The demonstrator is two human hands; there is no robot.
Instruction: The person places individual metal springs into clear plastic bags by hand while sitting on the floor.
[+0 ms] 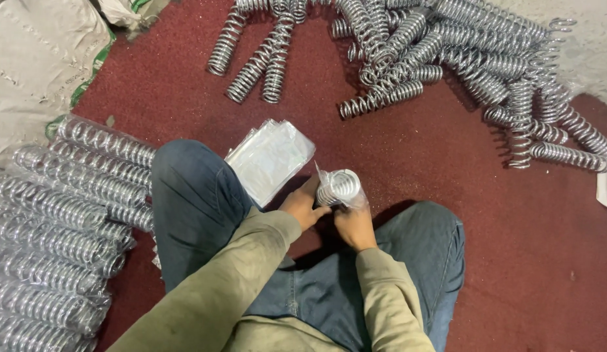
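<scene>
Dozens of bagged springs (62, 221) lie stacked in rows at the far left on the dark red floor (512, 261), each shiny coil wrapped in clear plastic. Just right of them rises a bent knee in blue jeans (192, 195), and beside it a small pile of flat clear plastic bags (271, 160) rests on the floor. Next comes the left hand (302, 207), its grip pinched on the lower edge of a clear bag around the spring (338, 187), which is held upright over the lap between both knees. Under that same spring the right hand (354, 225) is clenched around its lower end. Beyond, at the upper right, a loose heap of bare springs (447, 58) sprawls across the floor
</scene>
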